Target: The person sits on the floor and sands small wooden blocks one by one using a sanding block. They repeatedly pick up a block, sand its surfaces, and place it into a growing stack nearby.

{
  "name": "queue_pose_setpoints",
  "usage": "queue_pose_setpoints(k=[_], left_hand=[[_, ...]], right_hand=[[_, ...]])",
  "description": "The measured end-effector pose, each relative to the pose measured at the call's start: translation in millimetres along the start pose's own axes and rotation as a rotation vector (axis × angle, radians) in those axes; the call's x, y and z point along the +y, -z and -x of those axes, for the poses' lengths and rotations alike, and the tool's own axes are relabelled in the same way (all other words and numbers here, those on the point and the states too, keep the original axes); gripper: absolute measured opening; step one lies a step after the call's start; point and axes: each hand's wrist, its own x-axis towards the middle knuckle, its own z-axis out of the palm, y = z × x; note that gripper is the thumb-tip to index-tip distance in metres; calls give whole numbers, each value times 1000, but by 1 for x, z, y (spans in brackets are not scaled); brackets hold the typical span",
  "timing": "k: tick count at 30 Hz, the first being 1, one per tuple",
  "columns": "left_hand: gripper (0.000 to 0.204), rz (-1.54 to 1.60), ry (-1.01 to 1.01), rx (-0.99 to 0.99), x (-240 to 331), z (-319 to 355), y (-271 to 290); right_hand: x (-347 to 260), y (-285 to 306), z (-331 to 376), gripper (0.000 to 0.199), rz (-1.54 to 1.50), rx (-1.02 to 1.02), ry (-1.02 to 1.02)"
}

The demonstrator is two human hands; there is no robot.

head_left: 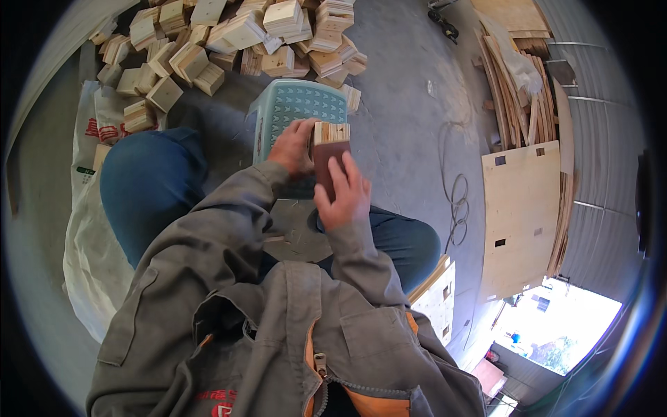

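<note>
A plywood block (pixel 332 133) with a layered, pale edge and a reddish-brown broad face stands above a light-blue plastic stool (pixel 306 94). My left hand (pixel 295 147) grips the block along its left side, fingers bent round its far corner. Against the brown face rests my right hand (pixel 345 194), its fingers stretched and apart, the thumb off to the left. The block's underside and the side toward my left palm are hidden. The stool's patterned top shows beyond the hands, between my knees.
A heap of similar wooden blocks (pixel 243 33) lies on the floor ahead and to the left. White sacking (pixel 90 250) lies beside my left knee. At right, a plywood sheet (pixel 521 215) and stacked boards lean by a corrugated wall. A cable (pixel 455 198) curls on the grey floor.
</note>
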Motion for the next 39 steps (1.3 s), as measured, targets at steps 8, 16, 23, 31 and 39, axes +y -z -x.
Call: queue_pose_setpoints(k=[8, 16, 23, 31, 39], left_hand=[[83, 22, -33, 12, -9, 0, -5], [102, 4, 13, -46, 4, 1, 1], [96, -45, 27, -26, 6, 0, -2], [92, -15, -4, 0, 1, 0, -5], [93, -18, -6, -25, 0, 0, -5]], right_hand=[[1, 4, 8, 63, -15, 0, -14], [12, -29, -122, 52, 97, -42, -248], [20, -24, -89, 58, 68, 22, -139], [4, 10, 24, 64, -4, -3, -66], [25, -2, -28, 58, 14, 83, -69]])
